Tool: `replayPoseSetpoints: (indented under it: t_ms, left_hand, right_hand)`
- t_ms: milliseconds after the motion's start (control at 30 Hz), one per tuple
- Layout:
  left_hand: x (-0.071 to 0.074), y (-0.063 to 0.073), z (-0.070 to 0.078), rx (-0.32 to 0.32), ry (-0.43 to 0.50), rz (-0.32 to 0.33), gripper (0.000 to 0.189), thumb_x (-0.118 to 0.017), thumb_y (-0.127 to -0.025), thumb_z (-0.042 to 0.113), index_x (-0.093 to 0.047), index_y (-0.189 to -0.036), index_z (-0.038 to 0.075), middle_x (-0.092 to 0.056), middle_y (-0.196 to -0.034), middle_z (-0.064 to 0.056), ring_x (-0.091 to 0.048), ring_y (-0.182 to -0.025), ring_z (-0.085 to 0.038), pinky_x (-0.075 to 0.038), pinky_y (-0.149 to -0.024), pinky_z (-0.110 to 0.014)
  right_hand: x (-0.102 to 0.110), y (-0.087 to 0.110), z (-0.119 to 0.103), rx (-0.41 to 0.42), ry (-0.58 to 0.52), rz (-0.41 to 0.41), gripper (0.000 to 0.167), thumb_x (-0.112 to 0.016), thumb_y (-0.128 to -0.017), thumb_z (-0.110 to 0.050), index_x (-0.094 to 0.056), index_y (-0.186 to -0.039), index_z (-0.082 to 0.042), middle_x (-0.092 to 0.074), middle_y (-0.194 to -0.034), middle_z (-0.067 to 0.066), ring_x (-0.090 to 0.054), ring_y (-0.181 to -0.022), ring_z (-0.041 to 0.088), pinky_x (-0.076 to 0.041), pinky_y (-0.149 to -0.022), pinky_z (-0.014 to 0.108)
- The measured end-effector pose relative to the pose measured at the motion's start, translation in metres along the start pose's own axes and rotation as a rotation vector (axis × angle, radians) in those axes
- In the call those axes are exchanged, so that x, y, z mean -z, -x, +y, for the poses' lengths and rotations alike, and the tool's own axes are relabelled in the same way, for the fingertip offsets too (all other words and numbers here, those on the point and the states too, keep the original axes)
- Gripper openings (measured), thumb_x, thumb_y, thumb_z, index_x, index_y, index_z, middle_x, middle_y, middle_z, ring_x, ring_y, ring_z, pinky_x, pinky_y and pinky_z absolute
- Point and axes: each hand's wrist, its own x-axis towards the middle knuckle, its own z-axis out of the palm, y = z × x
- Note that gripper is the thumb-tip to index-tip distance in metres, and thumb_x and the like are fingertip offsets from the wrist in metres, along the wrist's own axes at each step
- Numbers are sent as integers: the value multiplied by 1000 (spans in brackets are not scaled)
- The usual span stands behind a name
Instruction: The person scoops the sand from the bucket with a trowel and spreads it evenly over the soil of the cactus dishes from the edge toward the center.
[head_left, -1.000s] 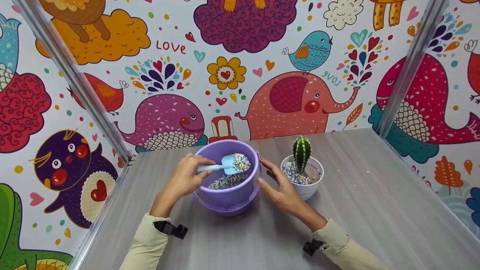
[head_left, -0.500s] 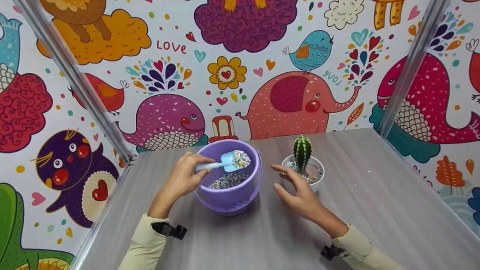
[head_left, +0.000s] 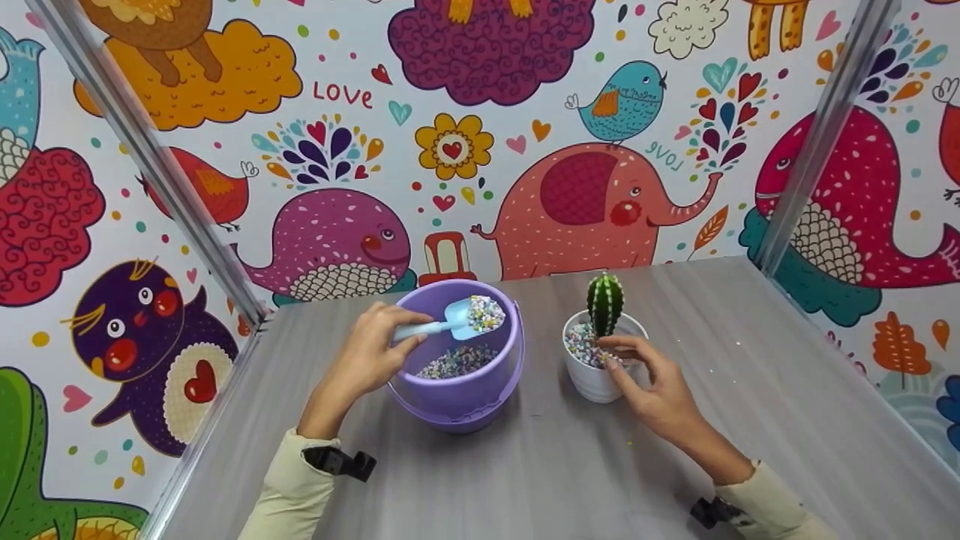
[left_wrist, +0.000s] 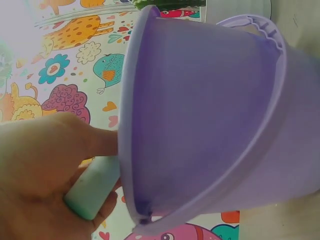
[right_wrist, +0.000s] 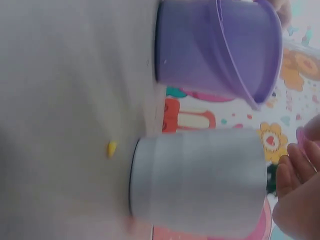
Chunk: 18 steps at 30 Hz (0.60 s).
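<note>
Right hand (head_left: 660, 390) shifted from purple plastic bucket (head_left: 457, 390) to white ceramic cactus pot (head_left: 592, 379), fingers loosely curled at rim, steadying; left hand (head_left: 367, 360) clamped on loaded blue scoop (head_left: 457, 322).

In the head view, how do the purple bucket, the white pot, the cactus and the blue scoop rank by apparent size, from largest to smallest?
1. purple bucket
2. white pot
3. cactus and blue scoop: these two look alike in size, so I do not rank them.
</note>
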Motion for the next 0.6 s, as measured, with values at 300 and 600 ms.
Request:
replayPoseSetpoints:
  t_ms: [300, 600]
  left_hand:
    - [-2, -1, 8, -40, 10, 23, 26, -82, -96, 10, -83, -121, 13, -82, -119, -6, -62, -111, -25, -52, -97, -48]
    - [-9, -7, 25, -99, 44, 21, 24, -83, -95, 10, -84, -119, 11, -83, -116, -6, -63, -115, -28, -51, -104, -50]
  right_hand:
    - [25, 2, 19, -134, 164, 89, 34, -75, -100, -3, -70, -132, -12, -74, -132, 4, -64, -126, 12, -44, -104, 16]
    - [30, -1, 38, -260, 221, -58, 80, -85, -95, -36, -45, -160, -11, -49, -163, 10, -44, -152, 33, -39, -120, 63]
